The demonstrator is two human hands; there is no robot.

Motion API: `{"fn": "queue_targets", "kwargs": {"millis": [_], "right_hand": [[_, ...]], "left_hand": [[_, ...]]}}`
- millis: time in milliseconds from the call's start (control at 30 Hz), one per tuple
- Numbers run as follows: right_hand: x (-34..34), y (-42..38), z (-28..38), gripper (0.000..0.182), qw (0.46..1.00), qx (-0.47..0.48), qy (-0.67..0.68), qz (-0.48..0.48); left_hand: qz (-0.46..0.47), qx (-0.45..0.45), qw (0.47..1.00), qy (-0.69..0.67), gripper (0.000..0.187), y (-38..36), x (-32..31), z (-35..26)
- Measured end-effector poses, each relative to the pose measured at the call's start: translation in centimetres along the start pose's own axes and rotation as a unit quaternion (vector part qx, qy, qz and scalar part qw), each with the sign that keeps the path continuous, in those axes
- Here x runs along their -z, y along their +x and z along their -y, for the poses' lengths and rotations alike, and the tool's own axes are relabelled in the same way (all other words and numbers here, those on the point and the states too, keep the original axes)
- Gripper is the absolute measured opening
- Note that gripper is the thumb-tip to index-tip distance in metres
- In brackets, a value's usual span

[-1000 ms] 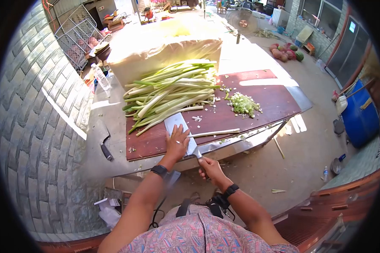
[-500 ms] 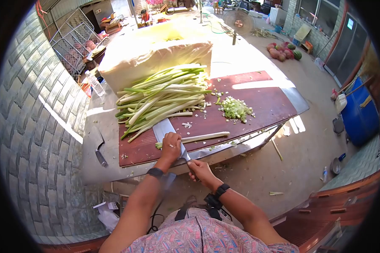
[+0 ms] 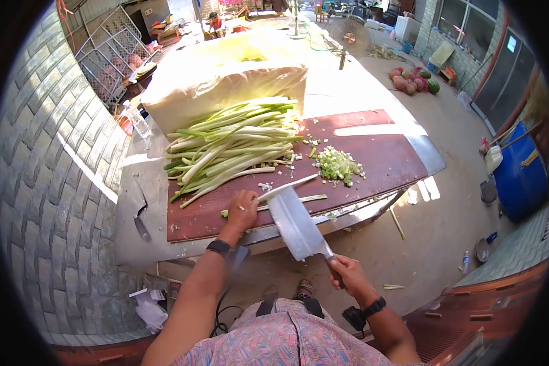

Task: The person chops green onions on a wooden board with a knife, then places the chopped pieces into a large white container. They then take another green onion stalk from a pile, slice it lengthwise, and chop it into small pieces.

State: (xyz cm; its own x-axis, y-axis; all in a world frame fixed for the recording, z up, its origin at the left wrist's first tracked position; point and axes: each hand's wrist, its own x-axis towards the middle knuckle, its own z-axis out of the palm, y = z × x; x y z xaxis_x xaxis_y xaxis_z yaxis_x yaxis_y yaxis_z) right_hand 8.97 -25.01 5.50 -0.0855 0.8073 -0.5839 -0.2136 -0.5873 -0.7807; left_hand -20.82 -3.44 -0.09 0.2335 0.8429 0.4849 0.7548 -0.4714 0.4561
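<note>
My right hand (image 3: 349,274) is wrapped round the handle of a broad cleaver (image 3: 296,224), whose blade reaches up and left over the front edge of the red-brown board (image 3: 384,152). Fingers curled, my left hand (image 3: 244,209) rests near the board's front edge at the end of a pale green onion stalk (image 3: 290,185); its grip is partly hidden. Another stalk (image 3: 311,198) lies just in front, partly behind the blade. Long green onions (image 3: 232,143) are piled on the board's left half. Chopped onion (image 3: 337,165) forms a small heap to the right.
A second knife (image 3: 141,213) and a plastic bottle (image 3: 137,120) lie and stand left of the board. Behind the pile is a large cloth-covered box (image 3: 226,91). A blue barrel (image 3: 521,174) stands at right; a person (image 3: 216,24) is far back.
The cleaver has swung right and toward me with my right hand, off the board's surface. My left hand has shifted slightly, and a stalk now extends from it at a steeper angle.
</note>
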Motion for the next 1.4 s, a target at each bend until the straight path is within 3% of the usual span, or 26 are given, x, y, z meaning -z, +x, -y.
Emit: {"fn": "queue_targets", "kwargs": {"millis": [100, 200, 233, 333, 400, 500, 600, 700, 767, 867, 1000, 1067, 1133, 1200, 1333, 1400], "right_hand": [[2.5, -2.9, -1.0, 0.033, 0.997, 0.017, 0.035, -0.071], [3.6, -4.4, -2.2, 0.036, 0.982, 0.022, 0.128, -0.136], [4.0, -4.5, -2.6, 0.036, 0.983, 0.023, 0.123, -0.133], [4.3, -5.1, -2.8, 0.039, 0.976, 0.045, 0.152, -0.150], [4.1, -5.9, -2.4, 0.039, 0.979, 0.040, 0.130, -0.151], [4.0, -6.4, -2.7, 0.039, 0.989, 0.032, 0.076, -0.126], [3.2, -5.9, -2.6, 0.034, 0.994, 0.013, 0.057, -0.093], [2.1, -4.5, -1.5, 0.038, 0.995, 0.012, 0.048, -0.083], [1.5, -2.9, -0.7, 0.037, 0.996, 0.019, 0.043, -0.071], [0.6, -0.8, 0.2, 0.035, 0.997, 0.029, 0.037, -0.058], [-0.5, 1.8, 1.3, 0.030, 0.996, 0.022, 0.077, -0.047], [-0.7, 3.7, 1.7, 0.027, 0.996, 0.033, 0.076, -0.041], [-1.0, 5.0, 2.1, 0.025, 0.995, 0.042, 0.077, -0.035], [-1.2, 5.7, 2.5, 0.027, 0.995, 0.061, 0.066, -0.045], [0.2, 4.6, 0.6, 0.029, 0.993, 0.069, 0.088, -0.043], [1.1, 3.1, -0.9, 0.030, 0.993, 0.057, 0.091, -0.049]], "left_hand": [[0.022, -0.115, 0.993, -0.005, 0.021, -0.6, 0.7, -2.4], [0.046, -0.099, 0.994, -0.029, 0.020, -0.3, -2.3, -0.6], [0.076, -0.056, 0.995, -0.031, 0.021, 0.6, -2.1, -1.4], [0.015, -0.055, 0.998, 0.006, 0.020, 3.3, -3.1, -1.6], [0.015, -0.045, 0.999, 0.016, 0.023, 4.8, -2.9, -0.9], [-0.060, -0.045, 0.993, 0.090, 0.026, 4.9, -2.1, 2.0], [-0.034, 0.002, 0.988, 0.153, 0.036, 4.5, -1.1, 4.8], [0.015, -0.010, 0.988, 0.151, 0.031, 4.6, -0.1, 4.8], [0.075, 0.035, 0.975, 0.208, 0.024, 5.1, 0.4, 4.1], [0.064, 0.014, 0.974, 0.217, 0.015, 5.5, 0.8, 5.0], [0.006, 0.063, 0.992, 0.107, 0.013, 5.6, 3.6, 5.0], [-0.050, -0.020, 0.998, 0.029, 0.013, 5.3, 4.6, 4.6], [-0.018, -0.059, 0.998, 0.022, 0.012, 4.2, 4.3, 4.2], [0.116, -0.058, 0.992, 0.001, 0.010, 2.2, 3.7, 2.2], [0.149, -0.060, 0.985, 0.060, 0.009, -0.6, 2.4, -1.3], [0.086, -0.035, 0.992, 0.089, 0.014, -1.2, 1.9, -2.1]]}}
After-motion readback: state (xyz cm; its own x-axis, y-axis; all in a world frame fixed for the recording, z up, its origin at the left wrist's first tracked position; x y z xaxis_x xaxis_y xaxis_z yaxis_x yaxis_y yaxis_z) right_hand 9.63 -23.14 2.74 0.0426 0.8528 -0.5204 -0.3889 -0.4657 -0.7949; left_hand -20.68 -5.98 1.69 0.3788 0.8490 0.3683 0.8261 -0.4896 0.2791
